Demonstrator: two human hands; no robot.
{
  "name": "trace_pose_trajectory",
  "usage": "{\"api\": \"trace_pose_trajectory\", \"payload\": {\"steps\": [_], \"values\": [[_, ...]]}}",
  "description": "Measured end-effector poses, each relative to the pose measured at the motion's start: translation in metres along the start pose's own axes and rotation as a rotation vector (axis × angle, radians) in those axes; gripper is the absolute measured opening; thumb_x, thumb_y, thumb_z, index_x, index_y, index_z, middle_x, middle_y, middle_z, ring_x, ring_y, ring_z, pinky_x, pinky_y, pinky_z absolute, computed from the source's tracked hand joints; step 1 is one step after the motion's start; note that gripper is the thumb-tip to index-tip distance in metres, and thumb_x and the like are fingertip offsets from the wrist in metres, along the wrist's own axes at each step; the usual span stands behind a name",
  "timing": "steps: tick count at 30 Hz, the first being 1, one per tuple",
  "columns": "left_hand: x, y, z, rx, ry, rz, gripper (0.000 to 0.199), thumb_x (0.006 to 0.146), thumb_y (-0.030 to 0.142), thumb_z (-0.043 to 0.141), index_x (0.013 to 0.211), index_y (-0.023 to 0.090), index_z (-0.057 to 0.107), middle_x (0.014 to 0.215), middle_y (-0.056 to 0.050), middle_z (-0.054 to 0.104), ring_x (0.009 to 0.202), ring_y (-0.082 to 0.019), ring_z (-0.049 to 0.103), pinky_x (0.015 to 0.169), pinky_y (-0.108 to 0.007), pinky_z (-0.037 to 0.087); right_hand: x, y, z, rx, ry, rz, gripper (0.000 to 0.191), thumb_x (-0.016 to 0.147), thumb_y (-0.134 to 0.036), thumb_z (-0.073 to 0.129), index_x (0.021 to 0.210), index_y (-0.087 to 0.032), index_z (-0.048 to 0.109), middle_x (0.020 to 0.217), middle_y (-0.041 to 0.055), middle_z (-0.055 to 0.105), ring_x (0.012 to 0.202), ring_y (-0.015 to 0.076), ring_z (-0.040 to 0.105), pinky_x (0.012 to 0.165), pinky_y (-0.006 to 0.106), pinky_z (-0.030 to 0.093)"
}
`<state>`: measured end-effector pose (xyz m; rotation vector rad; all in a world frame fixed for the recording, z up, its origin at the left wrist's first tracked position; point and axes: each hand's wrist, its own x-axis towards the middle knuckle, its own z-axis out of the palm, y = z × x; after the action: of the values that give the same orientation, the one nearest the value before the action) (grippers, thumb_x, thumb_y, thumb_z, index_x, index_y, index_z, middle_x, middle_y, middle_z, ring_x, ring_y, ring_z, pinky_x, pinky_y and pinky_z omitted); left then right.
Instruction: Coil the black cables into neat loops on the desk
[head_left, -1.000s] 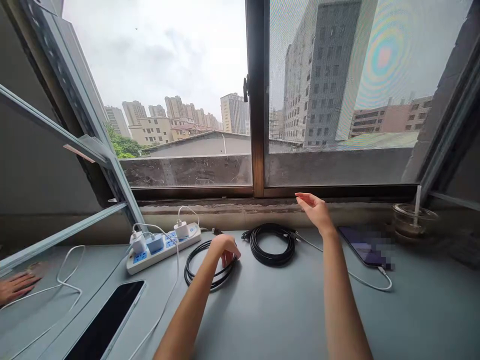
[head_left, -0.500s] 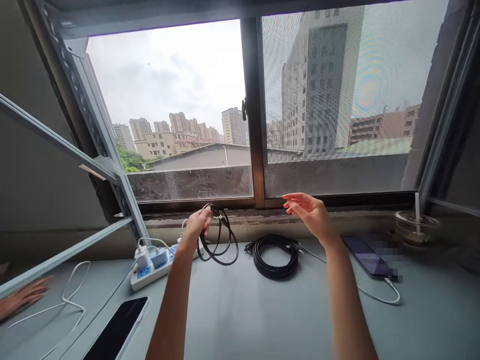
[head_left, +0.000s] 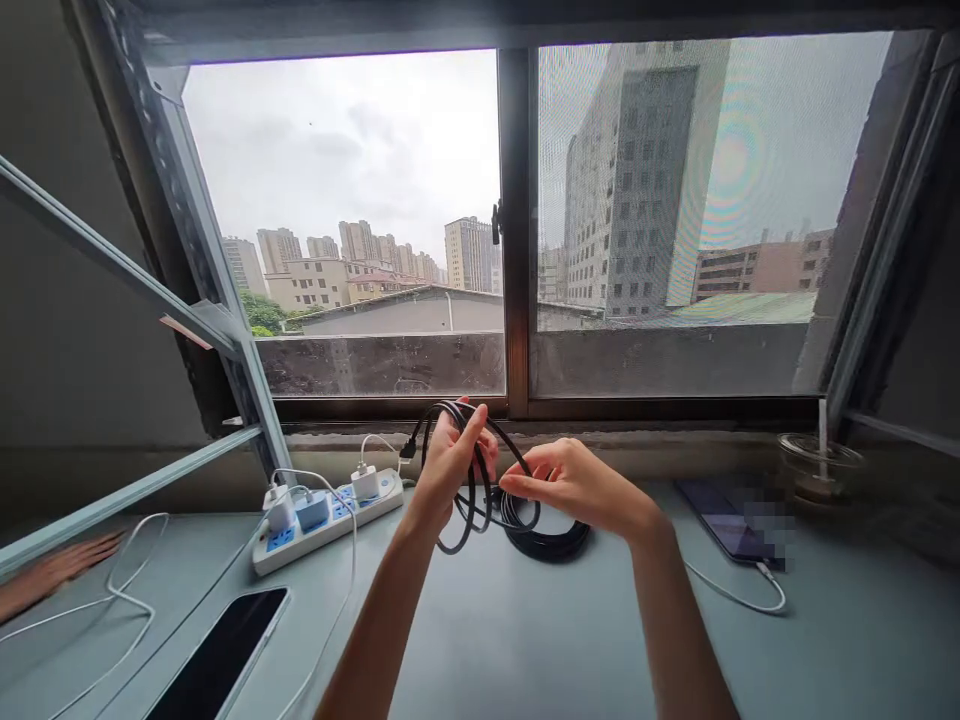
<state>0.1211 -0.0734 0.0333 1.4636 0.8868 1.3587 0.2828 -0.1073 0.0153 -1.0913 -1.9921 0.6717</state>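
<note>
My left hand is closed round loose loops of a thin black cable, held up above the table near the window sill. A black plug on this cable hangs out to the left of the hand. My right hand pinches part of the same cable between thumb and fingers, just right of the left hand. Below and behind it, a coiled black cable lies on the table, partly hidden by the hand and the held loops.
A white power strip with chargers and a phone lie at left. Another person's hand rests beyond a metal frame bar. At right are a second phone, a white cord and a lidded plastic cup.
My left hand has moved right with the cable, which now shows more loops. The right hand has come down and left and taken hold of the cable.
</note>
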Motion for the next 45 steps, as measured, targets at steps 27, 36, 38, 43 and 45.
{"api": "trace_pose_trajectory", "payload": {"steps": [27, 36, 38, 43, 45], "values": [[-0.001, 0.031, -0.049, -0.227, 0.450, 0.420, 0.024, 0.086, 0.044, 0.055, 0.083, 0.020, 0.055, 0.036, 0.010, 0.035, 0.031, -0.005, 0.028, 0.033, -0.016, 0.021, -0.087, -0.029, -0.060, 0.834, 0.776, 0.038, 0.040, 0.075, -0.048, 0.067, 0.107, -0.025, 0.069, 0.043, -0.0096, 0.034, 0.025, 0.0024, 0.020, 0.026, 0.022, 0.005], [-0.011, 0.031, -0.016, -0.157, -0.026, 0.041, 0.063, 0.084, 0.057, 0.039, 0.129, 0.015, 0.048, 0.041, 0.006, 0.048, 0.029, -0.011, 0.037, 0.031, -0.020, 0.023, -0.054, -0.037, -0.027, 0.629, 0.505, -0.141, 0.086, 0.078, -0.047, 0.066, 0.147, -0.042, 0.016, 0.082, -0.0032, 0.059, 0.035, 0.0022, 0.036, 0.030, 0.017, 0.021], [-0.013, 0.029, -0.011, -0.109, -0.193, -0.027, 0.070, 0.085, 0.060, 0.034, 0.138, 0.014, 0.038, 0.045, 0.003, 0.054, 0.031, -0.012, 0.042, 0.033, -0.020, 0.024, -0.045, -0.044, -0.014, 0.558, 0.404, -0.087, 0.098, 0.076, -0.044, 0.069, 0.148, -0.042, 0.003, 0.097, 0.0006, 0.061, 0.043, 0.0032, 0.044, 0.034, 0.017, 0.033], [-0.015, 0.020, -0.002, -0.031, -0.277, -0.075, 0.080, 0.084, 0.069, 0.031, 0.142, 0.015, 0.032, 0.050, 0.002, 0.055, 0.038, -0.012, 0.046, 0.037, -0.020, 0.025, -0.026, -0.052, 0.013, 0.348, 0.232, 0.064, 0.104, 0.071, -0.036, 0.075, 0.150, -0.035, 0.007, 0.097, 0.0007, 0.064, 0.057, 0.0062, 0.051, 0.050, 0.019, 0.045], [-0.013, 0.015, -0.002, -0.017, -0.262, -0.064, 0.081, 0.083, 0.071, 0.032, 0.143, 0.015, 0.031, 0.050, 0.002, 0.056, 0.039, -0.012, 0.047, 0.037, -0.019, 0.026, -0.021, -0.049, 0.016, 0.287, 0.201, 0.082, 0.083, 0.076, -0.037, 0.071, 0.147, -0.030, 0.028, 0.080, -0.0027, 0.063, 0.050, 0.0057, 0.049, 0.047, 0.019, 0.043]]}}
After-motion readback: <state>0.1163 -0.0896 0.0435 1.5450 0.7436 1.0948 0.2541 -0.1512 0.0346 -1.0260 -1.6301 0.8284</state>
